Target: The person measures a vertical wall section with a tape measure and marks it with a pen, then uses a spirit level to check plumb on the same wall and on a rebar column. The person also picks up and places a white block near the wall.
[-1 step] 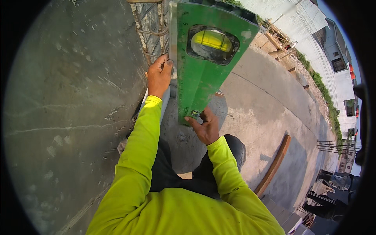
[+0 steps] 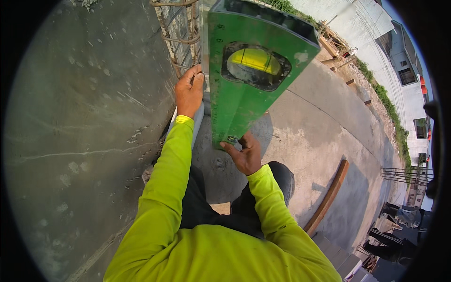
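A long green spirit level (image 2: 235, 105), speckled with dirt, stands on end in front of me, its upper end looming large. Its yellow vial (image 2: 256, 61) sits in a dark window near the top. My right hand (image 2: 247, 156) grips the lower end, thumb on the near face and the other fingers partly hidden behind. To the left of the level, my left hand (image 2: 188, 96) is closed, thumb and fingers pressed together at a pale upright edge beside the rebar cage (image 2: 181, 35). What those fingers hold is too small to make out.
A grey concrete surface (image 2: 89, 122) fills the left side. On the concrete floor (image 2: 300, 141) at right lies a wooden beam (image 2: 329, 197). Scrap timber (image 2: 331, 47) and a white wall (image 2: 371, 23) stand farther off. Dark-clothed people (image 2: 390, 244) show at lower right.
The upper end of the spirit level has shifted slightly down and right in view, showing more of its hollow top. Both hands stay nearly in place.
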Demonstrator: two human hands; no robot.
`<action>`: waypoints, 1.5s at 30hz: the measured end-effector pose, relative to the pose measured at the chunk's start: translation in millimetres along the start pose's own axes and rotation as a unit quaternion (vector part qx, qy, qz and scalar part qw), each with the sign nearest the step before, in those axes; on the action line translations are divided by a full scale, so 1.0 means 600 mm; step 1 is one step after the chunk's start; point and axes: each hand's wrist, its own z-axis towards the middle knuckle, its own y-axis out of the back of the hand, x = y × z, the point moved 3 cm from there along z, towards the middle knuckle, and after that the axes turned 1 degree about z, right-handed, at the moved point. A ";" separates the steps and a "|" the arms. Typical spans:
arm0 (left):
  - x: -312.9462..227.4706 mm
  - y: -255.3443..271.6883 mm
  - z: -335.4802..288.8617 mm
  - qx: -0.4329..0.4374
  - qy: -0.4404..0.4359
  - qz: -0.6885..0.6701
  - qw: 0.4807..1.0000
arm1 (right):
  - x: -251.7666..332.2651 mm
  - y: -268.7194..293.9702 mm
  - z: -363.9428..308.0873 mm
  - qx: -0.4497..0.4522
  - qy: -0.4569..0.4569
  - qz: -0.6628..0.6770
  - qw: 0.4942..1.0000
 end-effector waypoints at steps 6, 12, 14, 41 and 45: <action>-0.088 0.027 -0.174 -0.053 0.149 0.124 0.980 | 0.176 0.069 -0.081 -0.054 -0.080 0.043 0.994; -0.462 -0.066 -0.388 0.280 0.016 0.203 0.938 | 0.436 0.185 -0.169 -0.150 -0.159 0.105 0.970; -0.595 -0.107 -0.414 0.349 0.019 0.215 0.912 | 0.531 0.215 -0.197 -0.215 -0.175 0.199 0.940; -1.017 -0.287 -0.769 0.939 -0.200 0.081 0.267 | 1.082 0.092 -0.726 -0.864 -0.013 0.040 0.501; -1.064 -0.311 -0.856 0.951 -0.154 -0.076 0.258 | 1.111 0.076 -0.768 -0.830 -0.089 0.009 0.551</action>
